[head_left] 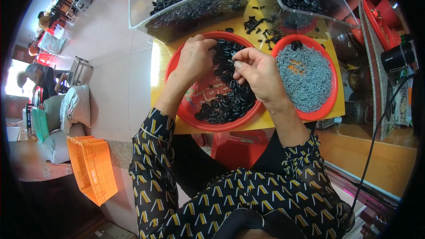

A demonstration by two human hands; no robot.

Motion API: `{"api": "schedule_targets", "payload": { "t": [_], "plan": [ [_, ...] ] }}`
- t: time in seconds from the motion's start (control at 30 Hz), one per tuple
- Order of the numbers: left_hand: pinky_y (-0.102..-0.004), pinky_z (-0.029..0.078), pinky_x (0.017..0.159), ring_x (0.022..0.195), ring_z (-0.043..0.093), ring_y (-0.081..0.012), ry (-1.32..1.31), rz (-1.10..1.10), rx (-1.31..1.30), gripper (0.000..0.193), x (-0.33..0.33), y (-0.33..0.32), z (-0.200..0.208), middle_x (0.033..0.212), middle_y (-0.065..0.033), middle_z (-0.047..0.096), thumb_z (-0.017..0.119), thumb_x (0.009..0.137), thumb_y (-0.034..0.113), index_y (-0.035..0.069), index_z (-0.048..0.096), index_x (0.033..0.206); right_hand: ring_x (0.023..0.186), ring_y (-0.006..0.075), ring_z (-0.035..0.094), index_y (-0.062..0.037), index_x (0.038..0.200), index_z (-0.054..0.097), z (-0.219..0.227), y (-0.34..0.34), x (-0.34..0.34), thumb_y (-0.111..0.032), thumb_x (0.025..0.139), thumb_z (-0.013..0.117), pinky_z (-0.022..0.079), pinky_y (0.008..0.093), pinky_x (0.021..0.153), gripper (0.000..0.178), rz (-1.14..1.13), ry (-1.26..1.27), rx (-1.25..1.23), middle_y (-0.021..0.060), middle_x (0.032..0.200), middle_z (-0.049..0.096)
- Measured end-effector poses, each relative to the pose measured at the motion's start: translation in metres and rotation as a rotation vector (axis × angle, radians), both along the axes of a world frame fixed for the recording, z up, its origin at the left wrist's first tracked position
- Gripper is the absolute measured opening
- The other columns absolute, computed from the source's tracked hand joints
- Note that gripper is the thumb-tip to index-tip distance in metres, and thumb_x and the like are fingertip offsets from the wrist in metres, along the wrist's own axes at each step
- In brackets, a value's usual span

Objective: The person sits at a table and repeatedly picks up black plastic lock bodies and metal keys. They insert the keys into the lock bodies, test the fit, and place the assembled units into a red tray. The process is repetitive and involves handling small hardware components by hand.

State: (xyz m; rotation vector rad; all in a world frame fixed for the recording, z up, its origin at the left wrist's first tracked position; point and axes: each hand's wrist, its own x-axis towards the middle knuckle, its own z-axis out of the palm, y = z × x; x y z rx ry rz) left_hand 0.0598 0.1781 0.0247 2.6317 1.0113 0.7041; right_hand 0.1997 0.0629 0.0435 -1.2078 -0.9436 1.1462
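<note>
My left hand [197, 59] is curled over the far left part of a red basin [173, 62], its fingertips among black oval plastic pieces with two holes [230, 106]. What it grips there is hidden. Across from it, my right hand [261, 74] makes a pinch with thumb and forefinger above the same pieces. Something tiny may be between those fingertips; it is too small to name. Beside the right wrist, a smaller red basin [335, 82] holds many silver screws [305, 79], with a black piece lying at its far edge.
Two clear plastic bins [195, 6] [310, 11] of black parts stand at the table's far side. Loose black screw-like parts [253, 24] lie on the yellow tabletop [160, 84]. An orange crate [92, 168] is on the floor at left. A black cable [376, 137] hangs at right. Other people sit far left.
</note>
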Motion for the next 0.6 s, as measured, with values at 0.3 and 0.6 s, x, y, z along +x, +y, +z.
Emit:
{"api": "schedule_targets", "payload": {
  "t": [0.3,0.6],
  "plan": [
    [-0.0340,0.044,0.064,0.071,0.056,-0.0247,-0.087,0.018,-0.169,0.013,0.014,0.000,-0.005,0.074,-0.0118,0.057,0.063,0.064,0.004,0.000,0.057,0.075,0.063,0.0102,0.056,0.0025,0.090,0.053,-0.003,0.001,0.004,-0.003,0.080,0.051,0.045,0.0218,0.053,0.011,0.042,0.051,-0.014,0.0046,0.077,0.056],
    [-0.0202,0.043,0.057,0.063,0.052,-0.0080,-1.051,0.040,-1.037,0.014,-0.002,-0.064,0.020,0.074,-0.0032,0.058,0.060,0.075,-0.001,-0.002,0.057,0.088,0.069,0.0126,0.059,0.0019,0.094,0.051,0.000,-0.004,0.002,-0.003,0.084,0.050,0.050,0.0217,0.060,0.012,0.135,0.383,0.010,0.0066,0.080,0.056]
  ]
}}
